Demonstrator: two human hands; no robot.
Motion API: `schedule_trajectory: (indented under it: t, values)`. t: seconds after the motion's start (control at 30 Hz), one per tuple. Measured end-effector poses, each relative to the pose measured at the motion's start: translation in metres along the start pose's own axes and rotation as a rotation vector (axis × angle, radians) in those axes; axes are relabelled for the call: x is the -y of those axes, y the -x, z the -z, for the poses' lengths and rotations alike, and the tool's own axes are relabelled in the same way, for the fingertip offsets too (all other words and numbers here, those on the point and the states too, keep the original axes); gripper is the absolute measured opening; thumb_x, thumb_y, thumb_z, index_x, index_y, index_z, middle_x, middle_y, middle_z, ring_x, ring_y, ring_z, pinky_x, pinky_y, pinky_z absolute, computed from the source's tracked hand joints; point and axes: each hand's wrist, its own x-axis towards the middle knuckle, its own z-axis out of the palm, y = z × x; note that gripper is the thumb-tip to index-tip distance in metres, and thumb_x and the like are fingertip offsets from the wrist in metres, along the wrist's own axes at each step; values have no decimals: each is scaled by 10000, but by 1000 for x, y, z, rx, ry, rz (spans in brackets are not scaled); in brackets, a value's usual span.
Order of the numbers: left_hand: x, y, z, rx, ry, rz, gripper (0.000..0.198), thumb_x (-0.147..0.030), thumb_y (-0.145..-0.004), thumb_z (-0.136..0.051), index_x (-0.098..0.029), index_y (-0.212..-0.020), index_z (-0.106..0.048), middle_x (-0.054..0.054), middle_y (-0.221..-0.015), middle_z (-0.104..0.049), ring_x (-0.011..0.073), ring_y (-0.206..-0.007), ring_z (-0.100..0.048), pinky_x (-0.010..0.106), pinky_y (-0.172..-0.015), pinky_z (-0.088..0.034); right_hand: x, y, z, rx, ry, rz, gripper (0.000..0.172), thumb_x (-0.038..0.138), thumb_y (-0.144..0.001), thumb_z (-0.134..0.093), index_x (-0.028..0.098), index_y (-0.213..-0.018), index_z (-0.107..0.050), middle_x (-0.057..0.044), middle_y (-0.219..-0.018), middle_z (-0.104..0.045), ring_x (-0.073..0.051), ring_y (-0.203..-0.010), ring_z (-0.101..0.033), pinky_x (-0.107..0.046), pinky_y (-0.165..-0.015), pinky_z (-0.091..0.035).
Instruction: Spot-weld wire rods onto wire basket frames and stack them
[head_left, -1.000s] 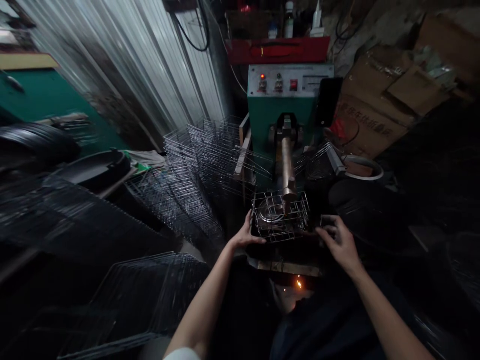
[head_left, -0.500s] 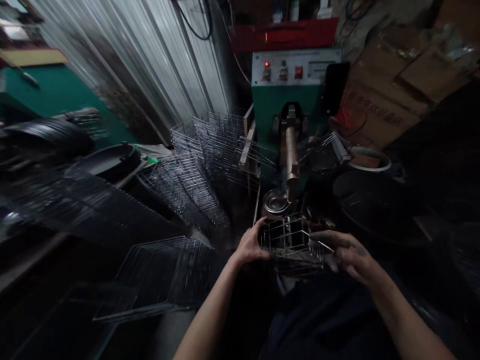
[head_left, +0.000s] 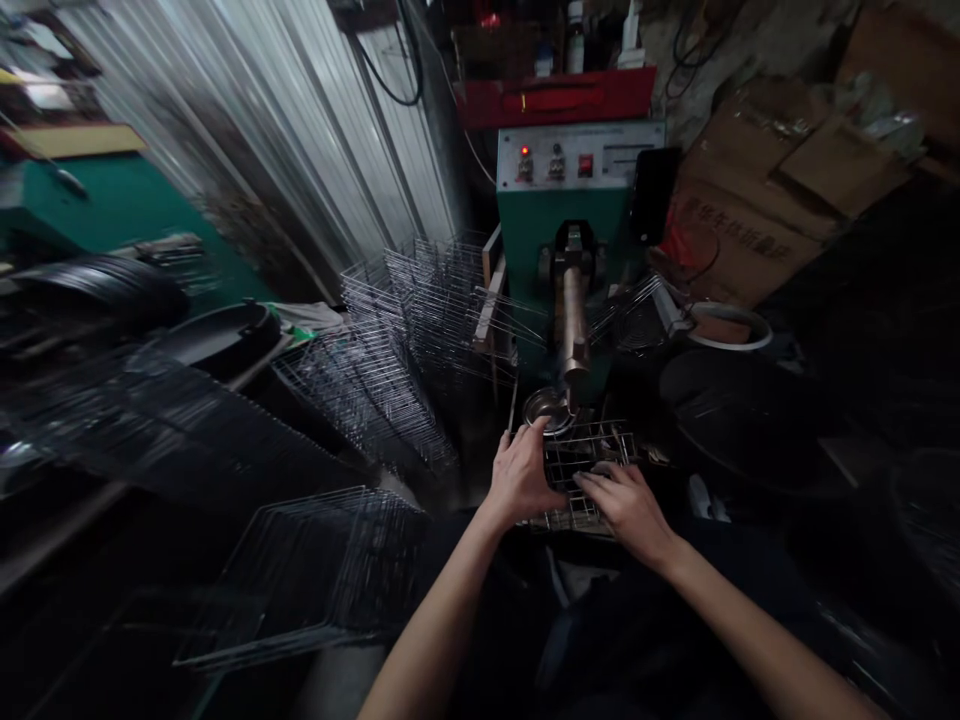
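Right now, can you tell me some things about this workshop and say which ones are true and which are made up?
1. The left hand and the right hand both touch the wire basket. True.
2. The machine behind the basket is yellow. False: it is green.
3. Stacks of wire racks stand to the left of the machine. True.
4. The cardboard boxes lie to the left of the machine. False: they are on its right.
5. A red light glows on the machine's front panel. True.
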Motion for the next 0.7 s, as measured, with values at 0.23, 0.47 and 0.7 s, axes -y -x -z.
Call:
schedule_trajectory:
  t: [0.23, 0.47, 0.7]
  values:
    - [-3, -13, 3, -78, 27, -3, 1169, -351, -487, -862, -271, -1471, -236, 94, -1454, -514, 333, -1352, -485, 526, -1220, -209, -13, -11, 9, -84, -70, -18, 425, 65, -928, -559, 233, -1310, -641, -57, -1180, -745, -258, -1104, -609, -405, -909, -417]
    - [0, -24, 1, -138, 50, -27, 1128, -368, -493, -865, -262, -1439, -259, 94, -1397, -556, 314, -1311, -521, 532, -1200, -247, -23, -21, 10, -77, -126, -63, 405, 108, -946, -579, 286, -1302, -652, -24, -1139, -758, -271, -1082, -607, -411, -875, -391]
    - [6, -34, -2, -164, 56, -25, 1093, -392, -491, -867, -263, -1403, -279, 86, -1347, -576, 315, -1278, -545, 540, -1194, -258, -30, -32, 13, -56, -114, -56, 355, 112, -952, -562, 274, -1242, -690, -46, -1136, -757, -274, -1070, -605, -420, -877, -387]
